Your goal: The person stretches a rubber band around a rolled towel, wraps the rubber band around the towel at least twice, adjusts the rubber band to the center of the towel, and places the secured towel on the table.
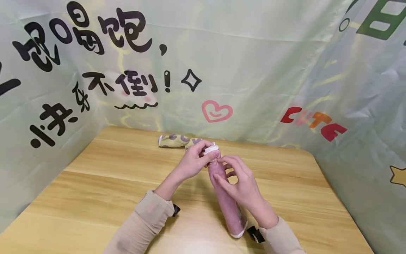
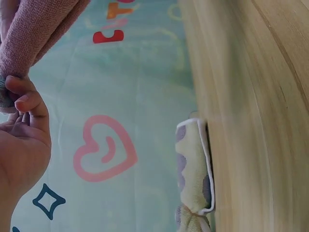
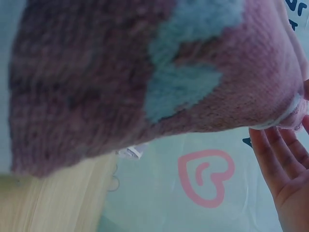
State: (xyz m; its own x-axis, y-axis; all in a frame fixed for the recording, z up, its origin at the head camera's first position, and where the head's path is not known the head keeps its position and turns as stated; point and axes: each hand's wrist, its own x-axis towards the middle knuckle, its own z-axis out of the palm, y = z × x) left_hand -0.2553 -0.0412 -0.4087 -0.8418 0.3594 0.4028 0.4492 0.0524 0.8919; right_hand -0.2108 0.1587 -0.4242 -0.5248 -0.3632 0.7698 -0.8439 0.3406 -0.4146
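Note:
A rolled pink towel [image 1: 223, 201] with white-edged ends slants over the table, squeezed to a narrow neck near its far end. My left hand [image 1: 193, 161] grips that far end, thumb lying across it just below the white edge. At the neck, my right hand [image 1: 243, 181] pinches with its fingertips, its thumb against the roll's side. A pale blue patch [image 3: 186, 92] marks the towel in the right wrist view. Behind my left hand lies a yellow towel roll [image 1: 172, 141] with purple spots, cinched at its middle.
The wooden table [image 1: 127, 176] is enclosed by printed cloth walls [image 1: 269, 70] at the back and both sides. The yellow roll lies near the table's back edge, close to the cloth.

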